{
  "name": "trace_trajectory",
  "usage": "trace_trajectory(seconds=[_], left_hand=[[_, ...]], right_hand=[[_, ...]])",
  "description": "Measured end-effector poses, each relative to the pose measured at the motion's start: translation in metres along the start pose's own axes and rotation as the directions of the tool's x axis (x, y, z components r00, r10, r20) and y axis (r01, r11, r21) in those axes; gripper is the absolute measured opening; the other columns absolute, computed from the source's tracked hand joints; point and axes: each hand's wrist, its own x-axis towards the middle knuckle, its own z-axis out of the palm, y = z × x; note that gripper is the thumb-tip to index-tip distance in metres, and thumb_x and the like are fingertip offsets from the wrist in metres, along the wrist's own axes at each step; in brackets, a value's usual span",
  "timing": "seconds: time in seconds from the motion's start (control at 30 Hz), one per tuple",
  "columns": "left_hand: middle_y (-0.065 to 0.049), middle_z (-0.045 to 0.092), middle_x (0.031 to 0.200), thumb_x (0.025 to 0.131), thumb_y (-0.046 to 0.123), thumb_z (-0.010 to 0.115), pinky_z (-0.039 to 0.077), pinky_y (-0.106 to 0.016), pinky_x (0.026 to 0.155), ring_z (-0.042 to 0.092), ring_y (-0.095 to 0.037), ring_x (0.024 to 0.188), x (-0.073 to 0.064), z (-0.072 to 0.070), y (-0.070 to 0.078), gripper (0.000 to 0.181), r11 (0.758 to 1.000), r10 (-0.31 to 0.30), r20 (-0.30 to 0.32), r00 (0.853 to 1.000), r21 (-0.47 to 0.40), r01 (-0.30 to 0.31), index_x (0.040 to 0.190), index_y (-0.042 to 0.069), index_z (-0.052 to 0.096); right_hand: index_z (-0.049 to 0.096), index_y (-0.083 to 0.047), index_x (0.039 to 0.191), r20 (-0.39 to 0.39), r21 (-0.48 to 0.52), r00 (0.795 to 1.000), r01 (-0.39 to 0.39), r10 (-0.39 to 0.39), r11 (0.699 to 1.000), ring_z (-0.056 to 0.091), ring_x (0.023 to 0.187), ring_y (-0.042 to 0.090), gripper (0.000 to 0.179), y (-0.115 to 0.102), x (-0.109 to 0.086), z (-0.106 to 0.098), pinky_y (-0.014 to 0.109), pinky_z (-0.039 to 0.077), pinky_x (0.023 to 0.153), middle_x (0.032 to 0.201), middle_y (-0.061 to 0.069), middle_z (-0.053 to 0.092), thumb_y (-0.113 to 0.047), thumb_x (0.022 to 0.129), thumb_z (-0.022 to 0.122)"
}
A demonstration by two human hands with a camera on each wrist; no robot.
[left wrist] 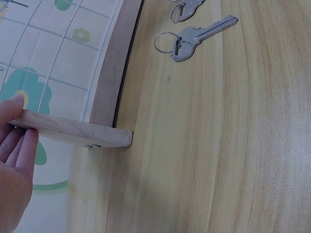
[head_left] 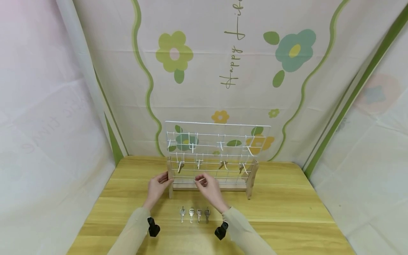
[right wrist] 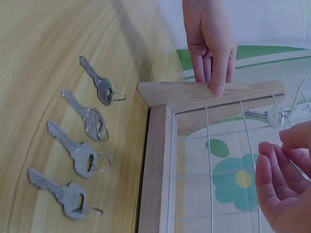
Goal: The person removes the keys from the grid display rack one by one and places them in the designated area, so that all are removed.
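Note:
My left hand [head_left: 157, 187] grips the wooden side post [left wrist: 73, 127] at the left end of a white wire grid rack [head_left: 218, 124], thumb on one face and fingers on the other. In front of the grid's lower left part is my right hand [head_left: 208, 187], its fingers loosely bent, with nothing visible between them. Close to those fingertips, a silver key [right wrist: 276, 116] hangs on the grid in the right wrist view. More keys hang from the lower row of white hooks, among them a brownish key [head_left: 223, 164] and a darker key [head_left: 241, 169].
Several loose keys, such as this silver key [head_left: 191, 212], lie side by side on the wooden table [head_left: 287, 205] in front of the rack, each with a small ring. Higher on the grid runs another row of white hooks [head_left: 221, 145]. A flower-printed curtain [head_left: 197, 95] stands behind.

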Motion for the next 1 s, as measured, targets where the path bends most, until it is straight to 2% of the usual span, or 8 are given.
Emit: trace_trajectory(seconds=[0.1,0.3,0.63,0.83,0.9,1.0], left_hand=[[-0.026,0.062,0.132,0.087,0.009,0.075,0.059,-0.027,0.094,0.063,-0.038,0.122,0.0,0.0,-0.001,0.049,1.0,0.005,0.004,1.0,-0.009,-0.005,0.131,-0.007,0.059],[-0.028,0.06,0.133,0.088,0.009,0.075,0.059,-0.029,0.096,0.061,-0.04,0.123,0.002,0.001,-0.003,0.051,1.0,0.012,0.008,1.0,-0.021,-0.012,0.132,-0.008,0.058],[-0.026,0.065,0.128,0.088,0.008,0.075,0.06,-0.026,0.092,0.064,-0.039,0.118,0.002,0.0,-0.005,0.045,0.999,0.036,-0.019,0.999,-0.001,-0.036,0.129,-0.006,0.062],[-0.025,0.065,0.127,0.087,0.008,0.076,0.06,-0.027,0.092,0.065,-0.038,0.118,0.003,0.0,-0.006,0.045,1.0,0.03,-0.014,0.999,0.002,-0.03,0.128,-0.005,0.063],[-0.026,0.065,0.127,0.087,0.008,0.076,0.06,-0.028,0.092,0.065,-0.038,0.118,0.004,0.001,-0.006,0.045,1.0,0.026,-0.015,1.0,0.005,-0.026,0.128,-0.006,0.063],[-0.024,0.066,0.127,0.086,0.007,0.076,0.06,-0.029,0.092,0.065,-0.037,0.118,0.004,0.002,-0.006,0.045,1.0,0.012,-0.017,1.0,-0.001,-0.012,0.128,-0.004,0.064]], right_hand=[[0.068,-0.002,0.101,-0.031,0.032,0.999,0.015,-0.014,0.999,0.071,0.081,0.018,0.011,-0.002,0.006,0.007,0.018,0.06,0.07,0.098,0.012,0.074,-0.008,0.092,0.069],[0.068,0.001,0.103,-0.096,0.107,0.995,-0.007,0.018,0.994,0.071,0.083,0.022,0.016,-0.004,0.016,0.021,0.018,0.06,0.072,0.099,0.014,0.074,-0.01,0.092,0.07],[0.069,-0.003,0.104,-0.147,0.267,0.986,-0.034,0.075,0.963,0.069,0.082,0.014,0.016,-0.008,0.027,0.053,0.016,0.059,0.072,0.103,0.015,0.074,-0.015,0.093,0.07],[0.067,-0.004,0.105,-0.228,0.268,0.968,-0.043,0.106,0.963,0.067,0.078,0.009,0.018,-0.013,0.032,0.065,0.015,0.057,0.067,0.102,0.013,0.072,-0.018,0.093,0.07],[0.066,-0.005,0.106,-0.25,0.277,0.961,-0.048,0.121,0.96,0.067,0.078,0.01,0.019,-0.015,0.034,0.068,0.015,0.056,0.066,0.101,0.013,0.072,-0.018,0.094,0.069],[0.066,-0.004,0.108,-0.272,0.306,0.952,-0.055,0.143,0.95,0.07,0.08,0.019,0.02,-0.018,0.037,0.071,0.015,0.056,0.066,0.101,0.015,0.071,-0.017,0.094,0.069]])
